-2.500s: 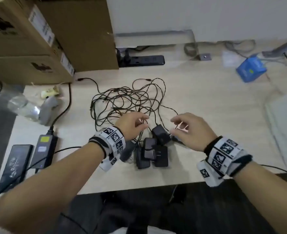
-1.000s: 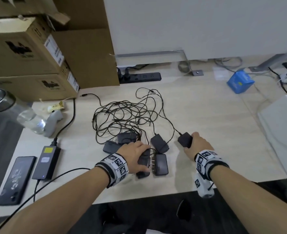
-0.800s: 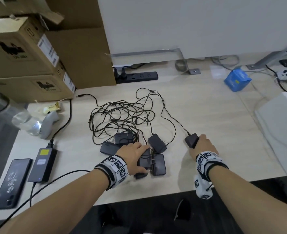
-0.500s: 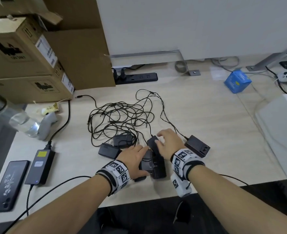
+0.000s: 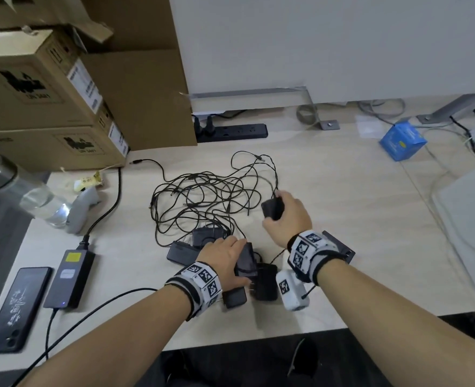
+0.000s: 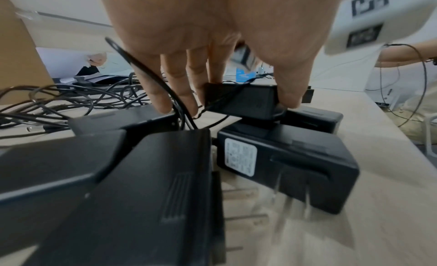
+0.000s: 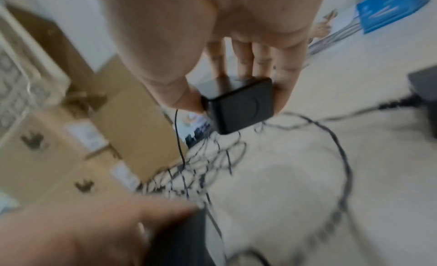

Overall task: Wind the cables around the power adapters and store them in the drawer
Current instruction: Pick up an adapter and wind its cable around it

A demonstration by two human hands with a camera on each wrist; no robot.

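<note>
while left hand (image 5: 225, 255) pinches one adapter (image 6: 243, 102) in the pile, right hand (image 5: 286, 216) grips another adapter (image 7: 238, 105) w/ bare desk (image 5: 370, 219) to its right.

This looks like an office. Brown boxes (image 5: 43, 88) are stacked on a pale table (image 5: 356, 219) by a white wall. A power strip (image 5: 232, 132) and a phone (image 5: 15, 307) lie there too.
</note>
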